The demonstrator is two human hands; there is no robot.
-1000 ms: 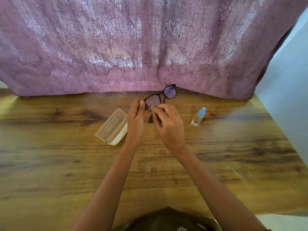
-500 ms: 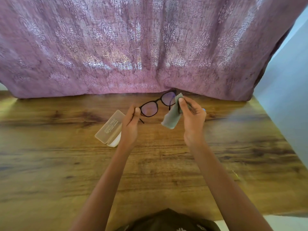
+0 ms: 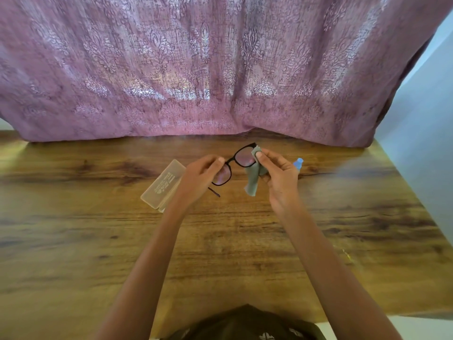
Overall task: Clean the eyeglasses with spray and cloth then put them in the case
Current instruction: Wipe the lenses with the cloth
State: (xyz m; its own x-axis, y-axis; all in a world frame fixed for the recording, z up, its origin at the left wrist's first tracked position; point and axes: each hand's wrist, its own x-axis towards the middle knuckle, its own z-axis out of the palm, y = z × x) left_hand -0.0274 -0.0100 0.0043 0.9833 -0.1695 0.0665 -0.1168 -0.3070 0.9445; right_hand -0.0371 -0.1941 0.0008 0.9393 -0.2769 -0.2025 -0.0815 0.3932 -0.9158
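Observation:
Black-framed eyeglasses (image 3: 234, 161) are held up above the wooden table. My left hand (image 3: 199, 178) pinches the frame at its left lens end, with one temple arm poking out below the hand. My right hand (image 3: 279, 176) holds a grey cloth (image 3: 255, 175) and presses its top against the right lens with the thumb; the rest of the cloth hangs down. A translucent glasses case (image 3: 163, 184) lies on the table just left of my left hand, partly hidden by it. The blue cap of the spray bottle (image 3: 298, 163) peeks out behind my right hand.
The wooden table (image 3: 245, 241) stretches wide in front of me. A purple patterned curtain (image 3: 220, 69) hangs along its far edge. A pale wall (image 3: 426, 143) borders the table's right side.
My right hand swung the cloth out to the right, then brought it back onto the right lens. The left hand shifted its hold on the glasses, which now tilt up to the right.

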